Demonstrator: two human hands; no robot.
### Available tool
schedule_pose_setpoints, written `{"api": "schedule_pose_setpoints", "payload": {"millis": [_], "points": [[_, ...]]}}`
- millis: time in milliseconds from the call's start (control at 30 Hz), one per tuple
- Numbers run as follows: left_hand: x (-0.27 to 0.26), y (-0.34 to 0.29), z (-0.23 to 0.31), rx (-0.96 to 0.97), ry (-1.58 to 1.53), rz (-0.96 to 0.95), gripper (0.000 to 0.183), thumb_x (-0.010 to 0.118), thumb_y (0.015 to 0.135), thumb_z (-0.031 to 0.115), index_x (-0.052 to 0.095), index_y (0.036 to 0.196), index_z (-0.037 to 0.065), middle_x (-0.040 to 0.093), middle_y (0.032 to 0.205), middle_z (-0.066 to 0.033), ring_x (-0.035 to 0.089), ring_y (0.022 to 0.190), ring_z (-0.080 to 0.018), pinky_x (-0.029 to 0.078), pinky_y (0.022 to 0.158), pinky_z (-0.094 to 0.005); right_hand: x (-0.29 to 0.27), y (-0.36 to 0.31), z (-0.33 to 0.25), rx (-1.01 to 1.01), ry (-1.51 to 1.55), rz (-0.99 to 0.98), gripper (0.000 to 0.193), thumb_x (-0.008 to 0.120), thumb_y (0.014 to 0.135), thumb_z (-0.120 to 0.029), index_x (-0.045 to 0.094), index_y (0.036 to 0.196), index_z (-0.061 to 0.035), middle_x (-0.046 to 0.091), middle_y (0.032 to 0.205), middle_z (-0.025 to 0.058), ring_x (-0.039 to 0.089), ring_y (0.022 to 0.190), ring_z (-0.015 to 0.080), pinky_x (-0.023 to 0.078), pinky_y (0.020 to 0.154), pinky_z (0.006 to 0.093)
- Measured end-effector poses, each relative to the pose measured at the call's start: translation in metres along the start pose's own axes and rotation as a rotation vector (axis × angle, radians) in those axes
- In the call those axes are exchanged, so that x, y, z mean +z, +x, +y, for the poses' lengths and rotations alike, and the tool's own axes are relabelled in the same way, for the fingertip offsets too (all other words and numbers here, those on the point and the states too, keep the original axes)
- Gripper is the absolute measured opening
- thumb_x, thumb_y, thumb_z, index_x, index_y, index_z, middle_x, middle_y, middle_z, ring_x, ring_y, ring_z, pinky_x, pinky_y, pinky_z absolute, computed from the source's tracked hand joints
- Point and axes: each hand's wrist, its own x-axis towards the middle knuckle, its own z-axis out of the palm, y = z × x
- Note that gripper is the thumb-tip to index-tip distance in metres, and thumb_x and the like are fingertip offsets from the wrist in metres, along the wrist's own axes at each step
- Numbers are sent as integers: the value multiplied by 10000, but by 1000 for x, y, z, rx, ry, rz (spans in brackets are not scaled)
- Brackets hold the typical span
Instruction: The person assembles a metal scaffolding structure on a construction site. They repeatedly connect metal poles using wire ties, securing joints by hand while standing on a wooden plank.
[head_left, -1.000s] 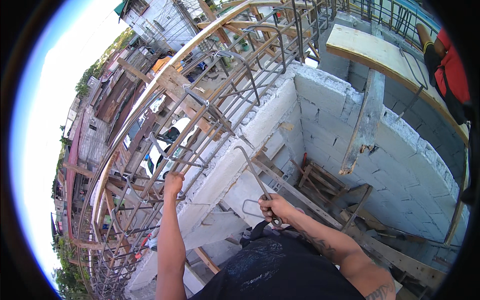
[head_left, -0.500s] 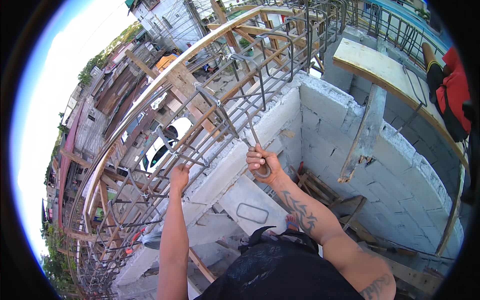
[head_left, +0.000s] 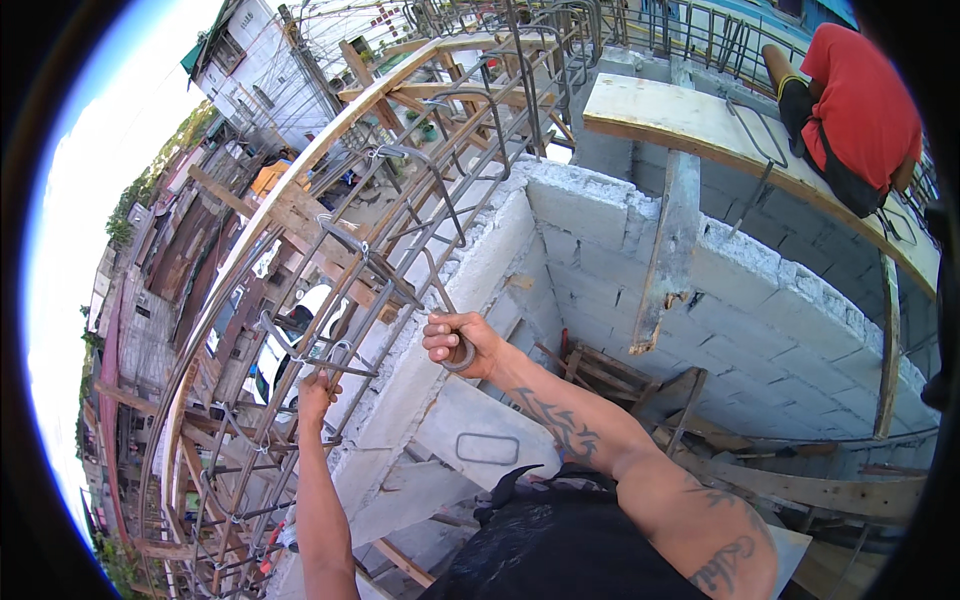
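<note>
In my right hand [head_left: 460,342] is a bent steel rod [head_left: 437,280], its curved end looped round below the fist and its straight part pointing up toward the cage. The left hand [head_left: 315,395] is closed at the near side of a rebar cage [head_left: 370,255], fingertips just under a loop of tie wire [head_left: 341,352]. What those fingers pinch is too small to make out. Several stirrups and long bars of the cage run along the top of the concrete block wall [head_left: 420,375], held by wire ties.
A curved wooden form [head_left: 325,140] borders the cage on its outer side, with a street far below. To the right, a person in a red shirt [head_left: 865,110] sits on a plywood board [head_left: 680,105]. A splintered plank [head_left: 668,250] hangs beneath it. A rectangular stirrup [head_left: 487,449] lies on a panel.
The view has swung right, bringing more of the seated person into sight. My left hand has risen to the tie wire among the bars; my right hand still grips the bent rod.
</note>
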Motion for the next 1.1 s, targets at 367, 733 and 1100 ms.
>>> {"api": "schedule_pose_setpoints", "payload": {"millis": [367,733,1100], "points": [[13,8,-27,51,20,69,371,437,973,310,606,892,-11,642,702,-78,491,556,-116,392,566,-270,-42,-81,-43,81,-1210,768,140,571,893,-108,475,819,-37,461,608,28,444,470,117,405,397,284],[9,1,-13,167,461,186,381,502,901,326,605,811,-29,604,727,-213,569,666,-331,410,642,-423,-55,-183,-1,107,-1440,1128,206,606,875,-171,448,830,-46,488,601,46,493,495,135,406,456,305],[-9,-19,29,34,709,46,350,492,888,344,693,951,64,664,969,-199,627,941,-361,482,830,-447,2,-143,58,400,-1846,635,512,632,857,-359,455,1188,-10,624,908,159,610,822,239,470,730,359]]}}
